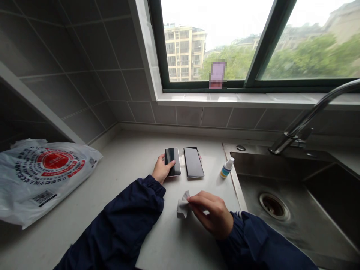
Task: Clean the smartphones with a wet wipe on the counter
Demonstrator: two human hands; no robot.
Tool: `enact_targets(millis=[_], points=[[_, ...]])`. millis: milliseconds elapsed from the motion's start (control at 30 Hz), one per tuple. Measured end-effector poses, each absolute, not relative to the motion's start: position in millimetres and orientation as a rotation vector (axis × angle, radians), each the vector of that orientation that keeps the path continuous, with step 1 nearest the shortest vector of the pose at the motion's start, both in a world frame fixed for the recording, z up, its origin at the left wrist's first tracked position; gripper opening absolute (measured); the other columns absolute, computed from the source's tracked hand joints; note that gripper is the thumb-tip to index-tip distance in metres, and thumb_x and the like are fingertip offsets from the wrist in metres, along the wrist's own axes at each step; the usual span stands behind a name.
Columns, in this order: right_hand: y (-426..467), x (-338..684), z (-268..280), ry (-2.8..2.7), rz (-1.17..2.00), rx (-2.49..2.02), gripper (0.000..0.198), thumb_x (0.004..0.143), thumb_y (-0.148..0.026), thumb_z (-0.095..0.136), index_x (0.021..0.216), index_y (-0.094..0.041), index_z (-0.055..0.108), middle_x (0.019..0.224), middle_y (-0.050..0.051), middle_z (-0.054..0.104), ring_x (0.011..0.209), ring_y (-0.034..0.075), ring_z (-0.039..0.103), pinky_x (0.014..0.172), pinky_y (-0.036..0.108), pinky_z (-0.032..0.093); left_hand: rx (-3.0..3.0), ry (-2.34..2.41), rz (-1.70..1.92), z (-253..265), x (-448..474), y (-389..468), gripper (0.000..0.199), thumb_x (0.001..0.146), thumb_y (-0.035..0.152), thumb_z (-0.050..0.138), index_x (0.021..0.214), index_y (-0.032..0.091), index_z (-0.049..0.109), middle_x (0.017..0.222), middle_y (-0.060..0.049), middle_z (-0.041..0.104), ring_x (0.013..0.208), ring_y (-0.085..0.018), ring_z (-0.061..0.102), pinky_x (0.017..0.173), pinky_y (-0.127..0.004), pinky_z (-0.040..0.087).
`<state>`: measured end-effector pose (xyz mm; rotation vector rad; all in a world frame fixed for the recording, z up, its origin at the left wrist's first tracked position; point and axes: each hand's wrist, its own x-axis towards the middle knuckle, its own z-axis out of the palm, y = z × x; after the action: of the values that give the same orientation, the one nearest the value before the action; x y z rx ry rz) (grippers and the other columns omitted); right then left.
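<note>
The left hand (161, 170) grasps a phone (170, 155) by its left side, thumb pressed on the dark screen and the other fingers largely hidden behind it; the phone sits above the pale surface (135, 159), just left of a second phone (194, 163) lying screen up, and whether it touches the surface cannot be told. A good hold here would probably grip the phone by its edges, with the thumb off the glass so that it leaves no print. The right hand (213, 213) pinches a crumpled grey cloth (182, 207) between thumb and forefinger; spreading it into a flat pad under several fingers would likely give more even, gentler contact than a bunched corner. The left forearm reaches in from the lower left, wrist near the phone's lower end. The right forearm enters from the lower right, back of the hand up, nearer the body, below the small bottle (226, 168) beside the sink (250, 180).
</note>
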<state>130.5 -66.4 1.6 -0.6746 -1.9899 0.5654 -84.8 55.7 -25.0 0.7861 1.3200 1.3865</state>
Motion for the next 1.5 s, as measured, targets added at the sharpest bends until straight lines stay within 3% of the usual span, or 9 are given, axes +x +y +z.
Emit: enact_targets(millis=[233, 433, 667, 867, 1067, 1167, 1267, 1400, 1500], points=[[-66, 131, 0, -2.011, 0.557, -0.691, 0.02, 0.091, -0.012, 0.056, 0.107, -0.017, 0.067, 0.08, 0.007, 0.067, 0.068, 0.016, 0.062, 0.062, 0.027, 0.053, 0.969, 1.324, 1.404, -24, -82, 51, 0.087, 0.057, 0.011, 0.085, 0.134, 0.021, 0.045, 0.109, -0.01, 0.068, 0.1, -0.022, 0.066, 0.103, -0.042, 0.043], [-67, 131, 2, -2.006, 0.573, -0.712, 0.02, 0.093, -0.014, 0.055, 0.108, -0.018, 0.067, 0.081, 0.008, 0.067, 0.071, 0.016, 0.063, 0.063, 0.027, 0.054, 1.133, 1.358, 1.417, -26, -80, 49, 0.091, 0.06, 0.019, 0.086, 0.14, 0.023, 0.042, 0.123, -0.013, 0.061, 0.107, -0.024, 0.063, 0.105, -0.042, 0.041], [-63, 132, -3, -1.91, 0.638, -0.85, 0.019, 0.094, -0.018, 0.054, 0.107, -0.02, 0.067, 0.083, 0.005, 0.061, 0.072, 0.015, 0.061, 0.065, 0.026, 0.052, 1.013, 1.359, 1.472, -18, -80, 44, 0.076, 0.065, 0.023, 0.083, 0.132, 0.023, 0.048, 0.128, -0.016, 0.057, 0.122, -0.029, 0.055, 0.105, -0.043, 0.04], [-59, 133, 3, -1.821, 0.708, -0.892, 0.008, 0.09, -0.021, 0.056, 0.084, -0.02, 0.062, 0.087, 0.007, 0.064, 0.081, 0.018, 0.064, 0.074, 0.029, 0.053, 1.028, 1.4, 1.434, -11, -78, 39, 0.073, 0.068, 0.027, 0.081, 0.133, 0.025, 0.047, 0.136, -0.018, 0.053, 0.129, -0.032, 0.05, 0.108, -0.049, 0.037], [-51, 135, 0, -1.698, 0.733, -1.11, 0.023, 0.091, -0.034, 0.056, 0.073, -0.02, 0.053, 0.073, 0.002, 0.064, 0.061, 0.014, 0.062, 0.058, 0.023, 0.053, 1.309, 1.362, 1.474, -18, -64, 29, 0.069, 0.072, 0.028, 0.077, 0.134, 0.022, 0.046, 0.146, -0.016, 0.043, 0.14, -0.031, 0.036, 0.117, -0.047, 0.026], [-44, 139, -8, -1.662, 0.648, -1.233, 0.024, 0.091, -0.037, 0.058, 0.074, -0.02, 0.052, 0.066, -0.001, 0.058, 0.055, 0.013, 0.058, 0.057, 0.025, 0.052, 1.351, 1.334, 1.521, -16, -59, 26, 0.064, 0.073, 0.025, 0.075, 0.131, 0.023, 0.049, 0.142, -0.013, 0.046, 0.14, -0.029, 0.036, 0.118, -0.046, 0.026], [-35, 143, -14, -1.687, 0.552, -1.326, 0.016, 0.089, -0.034, 0.061, 0.092, -0.019, 0.061, 0.084, 0.003, 0.064, 0.077, 0.018, 0.065, 0.07, 0.029, 0.054, 1.508, 1.346, 1.573, -6, -55, 18, 0.057, 0.076, 0.022, 0.072, 0.129, 0.025, 0.052, 0.142, -0.01, 0.048, 0.141, -0.026, 0.035, 0.121, -0.042, 0.02], [-26, 141, -17, -1.794, 0.465, -1.416, 0.027, 0.088, -0.036, 0.063, 0.11, -0.02, 0.065, 0.104, 0.008, 0.062, 0.093, 0.023, 0.065, 0.081, 0.035, 0.053, 1.519, 1.164, 1.627, 7, -48, 3, 0.037, 0.076, 0.019, 0.072, 0.112, 0.025, 0.067, 0.124, -0.007, 0.062, 0.121, -0.024, 0.054, 0.109, -0.034, 0.038], [-21, 133, -16, -1.824, 0.403, -1.508, 0.045, 0.088, -0.041, 0.063, 0.127, -0.02, 0.058, 0.118, 0.013, 0.057, 0.093, 0.026, 0.066, 0.078, 0.038, 0.053, 1.515, 1.077, 1.401, 7, -45, -7, 0.018, 0.083, 0.024, 0.065, 0.099, 0.021, 0.071, 0.07, -0.002, 0.063, 0.063, -0.014, 0.058, 0.065, -0.025, 0.048]])
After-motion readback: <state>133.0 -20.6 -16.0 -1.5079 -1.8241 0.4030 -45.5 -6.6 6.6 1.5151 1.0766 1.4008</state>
